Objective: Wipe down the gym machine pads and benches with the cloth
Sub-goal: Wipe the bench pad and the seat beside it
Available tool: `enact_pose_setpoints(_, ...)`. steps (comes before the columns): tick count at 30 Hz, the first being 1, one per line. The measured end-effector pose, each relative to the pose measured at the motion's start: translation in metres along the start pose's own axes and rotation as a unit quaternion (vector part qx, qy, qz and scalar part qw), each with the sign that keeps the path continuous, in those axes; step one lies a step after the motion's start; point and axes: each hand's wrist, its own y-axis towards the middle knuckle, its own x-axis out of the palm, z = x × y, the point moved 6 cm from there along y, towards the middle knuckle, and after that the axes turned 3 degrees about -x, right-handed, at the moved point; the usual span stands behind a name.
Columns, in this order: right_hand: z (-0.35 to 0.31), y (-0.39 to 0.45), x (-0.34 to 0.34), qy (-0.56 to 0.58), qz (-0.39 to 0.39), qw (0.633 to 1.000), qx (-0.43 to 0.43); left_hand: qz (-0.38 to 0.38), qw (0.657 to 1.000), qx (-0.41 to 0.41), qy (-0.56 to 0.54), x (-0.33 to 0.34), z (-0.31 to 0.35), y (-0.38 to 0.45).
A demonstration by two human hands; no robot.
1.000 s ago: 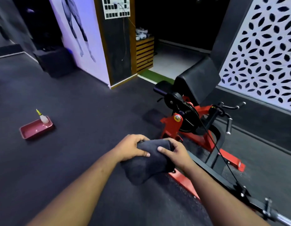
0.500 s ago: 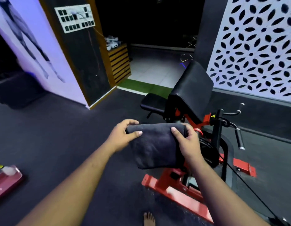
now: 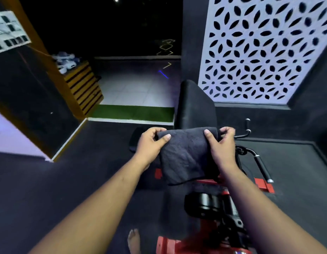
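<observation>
Cloth [image 3: 184,153]: dark grey, fuzzy terry weave, folded into a thick pad, no visible print. Top edge is stretched roughly level between both hands; the rest hangs down to a rounded lower edge that ends just above the machine's red frame [image 3: 204,243].

Left hand [image 3: 149,143] pinches the cloth's upper left corner, thumb on the near face, fingers curled behind. Right hand [image 3: 222,145] does the same at the upper right corner, thumb on the near face, fingers wrapped over the top edge. Hands are apart, cloth spans the gap between them.

Long axis of the held top edge runs left to right across the view; the hanging part points down toward the floor [image 3: 49,189].

Relative to the black back pad [image 3: 193,103] of the machine: cloth is held in the air in front of the pad's lower end and overlaps it in the view (contact with the pad cannot be told). A black seat pad [image 3: 134,139] shows just left of the cloth, partly hidden by the left hand. Chrome-and-black handles [image 3: 259,165] stick out to the right of the pad. A white cut-out wall panel [image 3: 259,52] stands behind and right of the pad. A bare foot [image 3: 134,241] sits on the floor well below the pad, beside the red frame.
</observation>
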Motion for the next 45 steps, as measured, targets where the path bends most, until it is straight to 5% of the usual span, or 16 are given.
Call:
enact_pose_setpoints(6,0.003,0.078,0.063,-0.271,0.131,0.952,-0.062,-0.093,0.995,0.010,0.025,0.051,-0.039,0.179)
enact_pose_setpoints(11,0.062,0.074,0.193,-0.436,-0.232,0.864,0.095,-0.151,0.981,-0.070,0.097,0.062,-0.103,0.267)
enact_pose_setpoints(16,0.073,0.097,0.216,-0.474,-0.211,0.844,0.137,-0.193,0.970,-0.093,0.118,0.058,-0.130,0.303)
enact_pose_setpoints(29,0.096,0.246,0.265,-0.444,-0.204,0.862,0.135,-0.228,0.962,-0.042,0.141,0.106,-0.100,0.401)
enact_pose_setpoints(45,0.142,0.425,0.277,-0.249,-0.268,0.929,0.060,-0.139,0.968,-0.020,0.208,0.184,-0.070,0.504)
